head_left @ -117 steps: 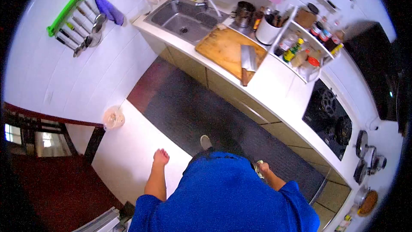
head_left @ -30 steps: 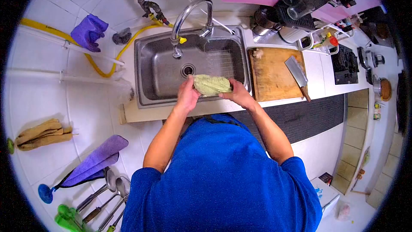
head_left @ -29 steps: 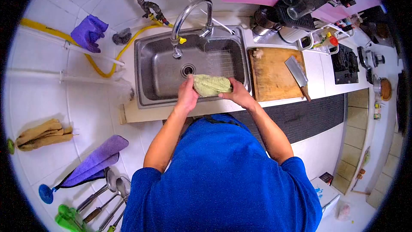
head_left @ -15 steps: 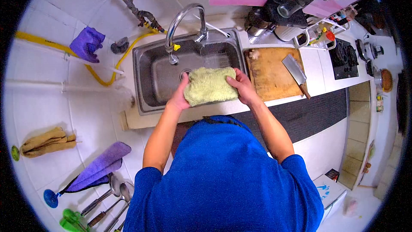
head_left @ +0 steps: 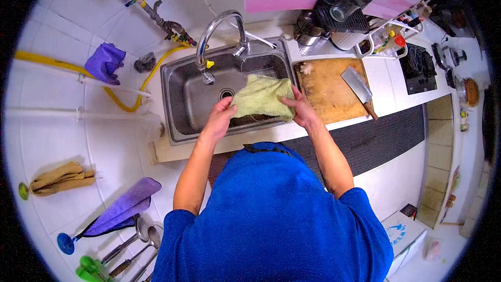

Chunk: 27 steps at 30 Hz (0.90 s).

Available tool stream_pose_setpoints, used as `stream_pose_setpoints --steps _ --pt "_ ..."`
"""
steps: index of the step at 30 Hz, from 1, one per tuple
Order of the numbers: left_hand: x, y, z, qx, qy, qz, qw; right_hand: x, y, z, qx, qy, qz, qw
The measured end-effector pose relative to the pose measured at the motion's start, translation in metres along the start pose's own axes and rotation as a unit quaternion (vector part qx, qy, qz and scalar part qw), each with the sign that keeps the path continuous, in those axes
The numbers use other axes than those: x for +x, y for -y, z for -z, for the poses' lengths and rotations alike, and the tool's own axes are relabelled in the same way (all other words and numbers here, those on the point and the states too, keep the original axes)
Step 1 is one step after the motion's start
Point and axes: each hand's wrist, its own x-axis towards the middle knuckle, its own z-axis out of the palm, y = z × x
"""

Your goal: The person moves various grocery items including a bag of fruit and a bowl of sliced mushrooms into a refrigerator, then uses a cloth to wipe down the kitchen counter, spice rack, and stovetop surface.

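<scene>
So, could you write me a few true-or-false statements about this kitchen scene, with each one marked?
1. The left hand and right hand both hold a pale green cloth. True.
2. A cleaver rests on the wooden cutting board. True.
3. The pale green cloth lies on the wooden cutting board. False: it is spread between the two hands.
4. The faucet arches over the sink. True.
5. The wooden cutting board is inside the sink. False: it lies to the right of the sink.
6. The person's sleeves are red. False: they are blue.
</scene>
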Motion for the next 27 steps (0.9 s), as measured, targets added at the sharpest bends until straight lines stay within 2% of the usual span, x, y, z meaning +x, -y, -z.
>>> stream_pose_setpoints --steps 1,3,4,6,7,9,11,13,15,16,17,18,19,20,21,22,23,26,27 --pt "0.000 0.003 0.005 0.003 0.002 0.000 1.000 0.000 -0.001 0.002 0.003 0.000 0.003 1.000" --pt "0.002 0.010 0.014 -0.087 0.020 -0.011 0.996 -0.002 -0.002 0.003 -0.027 -0.037 0.090 0.995" --pt "0.001 0.015 0.019 -0.087 0.019 -0.011 0.996 -0.003 -0.001 0.005 -0.027 -0.037 0.088 0.995" --pt "-0.003 0.009 0.018 -0.246 0.095 0.010 0.965 -0.009 0.008 0.002 -0.040 -0.043 0.108 0.992" --pt "-0.007 0.007 0.016 -0.246 0.095 0.010 0.965 -0.010 0.008 0.006 -0.040 -0.043 0.107 0.992" --pt "-0.016 0.008 0.014 -0.379 0.045 0.114 0.917 -0.009 0.007 0.016 -0.036 -0.036 0.063 0.997" --pt "-0.017 0.023 0.014 -0.349 0.057 0.086 0.932 -0.009 0.003 0.027 0.012 -0.002 0.042 0.999" --pt "-0.025 0.016 -0.005 -0.152 -0.008 -0.004 0.988 -0.009 0.000 0.036 0.058 0.031 0.017 0.998" --pt "-0.028 0.009 -0.007 -0.133 -0.011 -0.012 0.991 -0.008 -0.005 0.046 0.090 0.008 -0.092 0.992" --pt "-0.023 0.023 0.009 0.068 -0.011 -0.020 0.997 -0.007 -0.007 0.050 0.090 0.007 -0.092 0.992" --pt "-0.021 0.022 0.011 0.266 -0.010 -0.028 0.964 -0.005 -0.011 0.056 0.000 -0.026 -0.105 0.994" --pt "-0.022 0.023 0.012 0.265 -0.010 -0.027 0.964 -0.002 -0.015 0.062 -0.091 -0.059 -0.117 0.987" --pt "-0.024 0.023 0.012 0.327 -0.024 -0.050 0.943 0.001 -0.021 0.067 -0.090 -0.060 -0.118 0.987" --pt "-0.025 0.022 0.010 0.388 -0.037 -0.074 0.918 -0.001 -0.022 0.062 -0.211 -0.052 -0.086 0.972" --pt "-0.026 0.024 0.009 0.388 -0.036 -0.074 0.918 -0.002 -0.022 0.057 -0.328 -0.043 -0.053 0.942" --pt "-0.027 0.025 0.006 0.416 -0.053 -0.113 0.901 -0.008 -0.021 0.055 -0.392 -0.066 -0.025 0.917" --pt "-0.028 0.026 0.004 0.442 -0.071 -0.152 0.881 -0.014 -0.015 0.040 -0.392 -0.067 -0.025 0.917" --pt "-0.037 0.000 -0.018 0.458 -0.093 -0.169 0.868 -0.027 -0.002 0.014 -0.396 -0.050 -0.016 0.917" --pt "-0.037 0.003 -0.016 0.459 -0.093 -0.166 0.868 -0.028 0.003 0.010 -0.470 0.001 -0.003 0.883"
